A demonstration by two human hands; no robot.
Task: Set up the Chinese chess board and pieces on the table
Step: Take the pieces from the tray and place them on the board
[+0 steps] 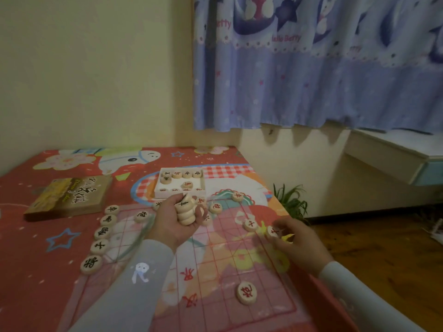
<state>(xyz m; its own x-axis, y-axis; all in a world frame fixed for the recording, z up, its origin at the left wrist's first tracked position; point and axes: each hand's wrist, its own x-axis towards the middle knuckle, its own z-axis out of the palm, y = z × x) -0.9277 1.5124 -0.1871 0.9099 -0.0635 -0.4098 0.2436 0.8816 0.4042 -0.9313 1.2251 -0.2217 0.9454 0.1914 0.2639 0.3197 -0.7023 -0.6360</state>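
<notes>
Covering the table's patterned cloth (pixel 43 236), a clear gridded board (pixel 223 264) carries scattered pieces — the left hand (pixel 175 221) clasps a stack of pieces (pixel 186 212), the right hand (pixel 293 243) pinches one piece (pixel 272 232) at the board's right edge.

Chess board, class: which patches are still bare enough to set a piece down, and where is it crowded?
Free: the board middle, between the black-lettered column along one edge and the lone red piece near the front. Crowded: the far edge by the white tray, where the left hand holds a stack, and around the right hand.
</notes>
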